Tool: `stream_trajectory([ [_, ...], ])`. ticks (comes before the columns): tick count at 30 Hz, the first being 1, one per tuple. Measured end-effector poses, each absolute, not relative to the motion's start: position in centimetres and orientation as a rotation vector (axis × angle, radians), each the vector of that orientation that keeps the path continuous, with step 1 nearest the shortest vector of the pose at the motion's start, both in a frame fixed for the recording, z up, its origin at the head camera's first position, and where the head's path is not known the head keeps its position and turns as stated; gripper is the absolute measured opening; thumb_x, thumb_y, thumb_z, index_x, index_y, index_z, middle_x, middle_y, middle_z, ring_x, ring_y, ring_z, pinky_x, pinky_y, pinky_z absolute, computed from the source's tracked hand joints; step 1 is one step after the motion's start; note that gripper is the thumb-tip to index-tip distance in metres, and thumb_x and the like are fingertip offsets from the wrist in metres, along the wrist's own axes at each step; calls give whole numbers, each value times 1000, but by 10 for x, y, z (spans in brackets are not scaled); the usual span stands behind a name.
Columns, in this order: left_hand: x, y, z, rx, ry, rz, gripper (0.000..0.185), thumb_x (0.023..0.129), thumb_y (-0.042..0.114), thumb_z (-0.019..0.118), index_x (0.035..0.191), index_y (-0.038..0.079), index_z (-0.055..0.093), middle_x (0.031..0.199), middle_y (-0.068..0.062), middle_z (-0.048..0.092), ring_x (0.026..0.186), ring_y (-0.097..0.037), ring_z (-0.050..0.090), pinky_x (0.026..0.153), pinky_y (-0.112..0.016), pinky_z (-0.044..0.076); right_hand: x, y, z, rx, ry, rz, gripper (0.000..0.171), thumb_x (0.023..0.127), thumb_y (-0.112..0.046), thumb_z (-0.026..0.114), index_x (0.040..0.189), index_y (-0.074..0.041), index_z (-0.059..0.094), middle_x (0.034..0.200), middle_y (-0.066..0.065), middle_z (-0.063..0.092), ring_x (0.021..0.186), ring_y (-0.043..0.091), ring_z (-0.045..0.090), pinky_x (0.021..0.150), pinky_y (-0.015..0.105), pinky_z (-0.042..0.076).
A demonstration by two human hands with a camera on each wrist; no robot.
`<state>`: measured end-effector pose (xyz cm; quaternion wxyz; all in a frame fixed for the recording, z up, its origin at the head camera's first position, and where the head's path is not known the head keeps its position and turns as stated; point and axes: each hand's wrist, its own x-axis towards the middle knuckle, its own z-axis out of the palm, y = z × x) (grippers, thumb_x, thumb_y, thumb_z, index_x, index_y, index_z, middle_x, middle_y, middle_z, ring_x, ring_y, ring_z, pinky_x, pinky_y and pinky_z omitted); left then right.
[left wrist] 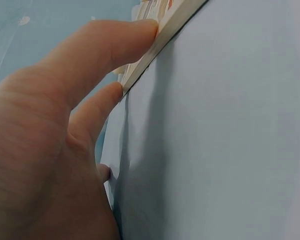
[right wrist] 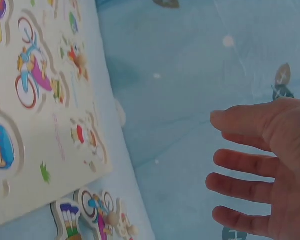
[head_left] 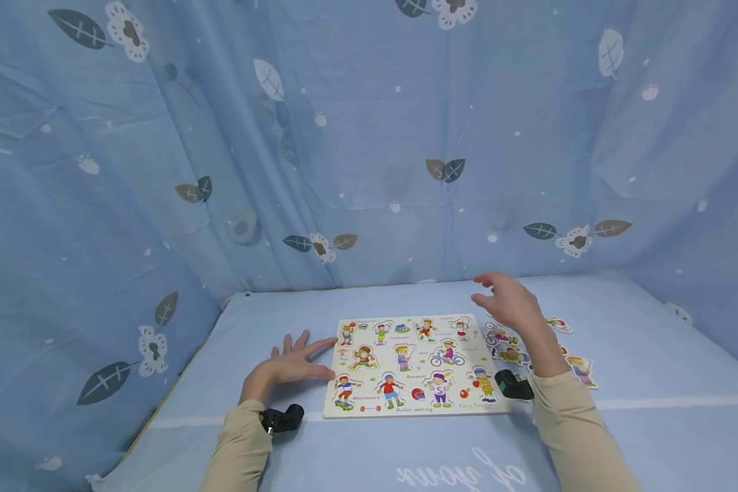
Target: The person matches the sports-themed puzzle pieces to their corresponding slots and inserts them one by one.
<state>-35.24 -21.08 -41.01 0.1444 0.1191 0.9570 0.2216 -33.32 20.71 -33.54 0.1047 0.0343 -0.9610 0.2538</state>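
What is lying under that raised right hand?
Under the right hand, loose puzzle pieces lie on the blue cloth beside the puzzle board. The hand and forearm cover some pieces, so their number cannot be told.

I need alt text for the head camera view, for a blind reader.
A person's left hand touches the left edge of a cartoon sports puzzle board on a blue cloth, while the open right hand hovers over loose puzzle pieces. A leaf-print curtain hangs behind.

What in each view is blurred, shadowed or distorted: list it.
Head view: wide-angle bending at the edges, soft even light, puzzle board sharp. Left wrist view: left hand close and soft, shadow beside the board's edge. Right wrist view: right hand slightly blurred, loose pieces soft.
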Motion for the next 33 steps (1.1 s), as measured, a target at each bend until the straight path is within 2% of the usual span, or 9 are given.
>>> stream_trajectory([
  [6,-353,-212,-411,338,2762,642,90,75,62,71,153,32,38,164,-24,2,146,-53,-14,111,-74,-4,-338,221,-344,12,-2844,770,45,97,-24,62,135,-2,54,134,26,54,117,44,55,92,61,46],
  [14,-351,-210,-409,338,2764,644,90,75,61,71,153,31,38,164,-25,3,146,-54,-13,110,-74,-4,-341,232,-357,-49,-2897,747,41,96,-22,63,130,0,58,130,27,56,119,45,53,93,61,45],
  [23,-351,-208,-408,330,2756,663,89,75,60,72,153,32,38,164,-24,2,146,-53,-15,111,-74,-5,-337,240,-364,-260,-3058,662,40,93,-26,65,121,2,63,121,26,62,104,40,57,88,63,43],
  [30,-350,-208,-408,331,2755,662,89,76,60,71,153,30,38,164,-25,2,145,-54,-13,111,-74,-4,-336,241,-369,-285,-3139,699,34,89,-26,70,107,2,68,97,17,66,87,32,57,88,63,41],
  [33,-351,-208,-408,329,2754,655,89,76,61,71,153,32,37,164,-24,2,146,-53,-14,111,-73,-5,-335,241,-372,-266,-3164,682,29,88,-25,70,101,0,71,88,12,66,82,29,56,84,60,42],
])
